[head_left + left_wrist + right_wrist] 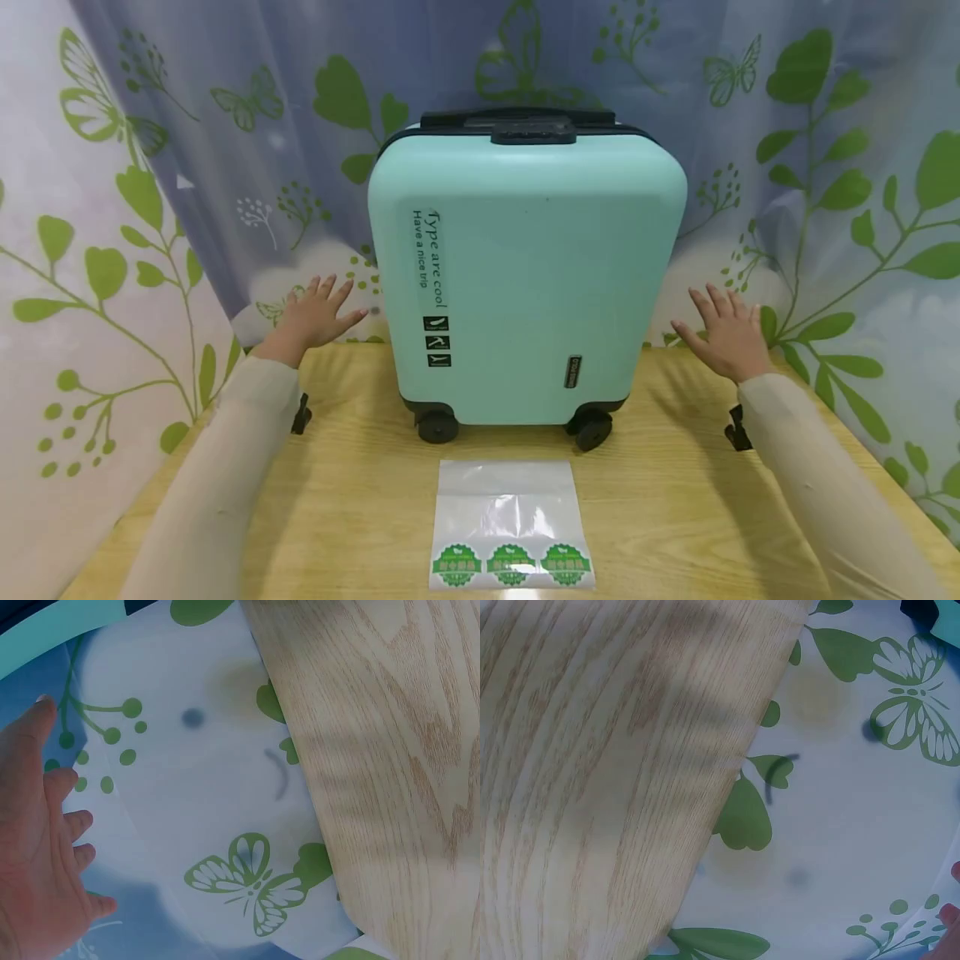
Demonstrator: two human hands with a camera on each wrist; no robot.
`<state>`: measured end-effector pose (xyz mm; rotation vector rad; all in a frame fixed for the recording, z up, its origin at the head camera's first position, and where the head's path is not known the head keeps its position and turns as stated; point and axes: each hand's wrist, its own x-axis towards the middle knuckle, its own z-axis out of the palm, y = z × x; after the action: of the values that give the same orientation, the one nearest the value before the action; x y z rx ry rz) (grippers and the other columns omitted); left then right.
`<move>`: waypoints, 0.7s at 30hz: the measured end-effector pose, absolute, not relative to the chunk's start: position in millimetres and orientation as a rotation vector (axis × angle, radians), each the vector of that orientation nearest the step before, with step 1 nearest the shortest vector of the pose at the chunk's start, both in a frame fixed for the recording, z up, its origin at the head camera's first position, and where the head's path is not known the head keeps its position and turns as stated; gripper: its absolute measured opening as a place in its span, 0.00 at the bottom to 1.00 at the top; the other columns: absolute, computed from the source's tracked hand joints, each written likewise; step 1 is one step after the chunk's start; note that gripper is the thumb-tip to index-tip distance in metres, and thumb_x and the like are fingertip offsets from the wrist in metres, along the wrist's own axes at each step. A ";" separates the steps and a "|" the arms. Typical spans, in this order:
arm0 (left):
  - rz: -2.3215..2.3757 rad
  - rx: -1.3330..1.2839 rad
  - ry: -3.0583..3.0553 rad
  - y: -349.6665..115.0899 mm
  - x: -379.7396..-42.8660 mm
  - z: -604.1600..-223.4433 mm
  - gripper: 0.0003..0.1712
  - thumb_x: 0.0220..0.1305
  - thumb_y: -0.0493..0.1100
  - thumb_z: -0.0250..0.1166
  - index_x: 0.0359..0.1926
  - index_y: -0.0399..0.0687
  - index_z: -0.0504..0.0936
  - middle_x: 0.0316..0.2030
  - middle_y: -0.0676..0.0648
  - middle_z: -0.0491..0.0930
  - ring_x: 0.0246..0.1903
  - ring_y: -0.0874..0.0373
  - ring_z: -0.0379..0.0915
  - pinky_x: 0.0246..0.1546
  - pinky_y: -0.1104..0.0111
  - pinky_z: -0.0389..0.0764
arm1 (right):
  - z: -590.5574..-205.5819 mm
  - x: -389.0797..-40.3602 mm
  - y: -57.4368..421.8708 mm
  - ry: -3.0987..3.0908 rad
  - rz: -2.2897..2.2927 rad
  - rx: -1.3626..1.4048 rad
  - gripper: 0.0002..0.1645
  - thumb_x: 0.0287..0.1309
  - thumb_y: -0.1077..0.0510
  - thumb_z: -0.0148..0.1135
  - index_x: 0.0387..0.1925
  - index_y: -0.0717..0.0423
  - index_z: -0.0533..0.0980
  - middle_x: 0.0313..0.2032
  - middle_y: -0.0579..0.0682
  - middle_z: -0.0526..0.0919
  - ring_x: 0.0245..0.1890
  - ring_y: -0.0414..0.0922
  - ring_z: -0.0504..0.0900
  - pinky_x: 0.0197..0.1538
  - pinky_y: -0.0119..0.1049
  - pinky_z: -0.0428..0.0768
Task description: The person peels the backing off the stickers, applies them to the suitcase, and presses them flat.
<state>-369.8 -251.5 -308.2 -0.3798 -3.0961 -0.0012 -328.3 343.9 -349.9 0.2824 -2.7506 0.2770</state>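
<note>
A mint-green suitcase (510,275) stands upright on its black wheels, with lettering and small black labels on its front. To its left my left hand (311,315) hovers with fingers spread, apart from the case and holding nothing. My right hand (727,333) is likewise spread on the right side, touching nothing. In front of the wheels lies a clear sheet (506,517) bearing a row of three green round stickers (512,566). The left wrist view shows the left hand (45,840) at its edge; only fingertips (951,919) of the right one appear in the right wrist view.
The wooden table (360,500) carries the suitcase and the sheet. Behind and on both sides hangs a curtain (255,167) printed with green leaves and butterflies, close to the table's far edge. A black strap piece shows beside each wrist.
</note>
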 end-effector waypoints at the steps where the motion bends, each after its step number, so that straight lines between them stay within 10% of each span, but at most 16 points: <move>1: -0.005 -0.382 -3.098 -251.5 -369.9 -307.9 0.43 0.70 0.66 0.37 0.74 0.43 0.42 0.71 0.31 0.37 0.69 0.33 0.30 0.62 0.34 0.39 | -349.7 -327.4 344.5 -2.755 0.277 0.280 0.45 0.67 0.33 0.39 0.72 0.60 0.49 0.70 0.68 0.47 0.68 0.71 0.42 0.60 0.74 0.37; 21: -0.024 -0.448 -3.102 -245.2 -364.9 -312.5 0.44 0.69 0.69 0.35 0.74 0.46 0.41 0.72 0.33 0.38 0.69 0.33 0.30 0.61 0.32 0.39 | -360.3 -317.7 355.2 -2.758 0.267 0.340 0.44 0.67 0.36 0.43 0.72 0.58 0.48 0.69 0.68 0.48 0.68 0.70 0.40 0.61 0.72 0.36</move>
<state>-364.9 -245.2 -312.5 -0.4479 -3.1018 -0.0240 -317.7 355.2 -360.3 0.3396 -2.7577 0.2673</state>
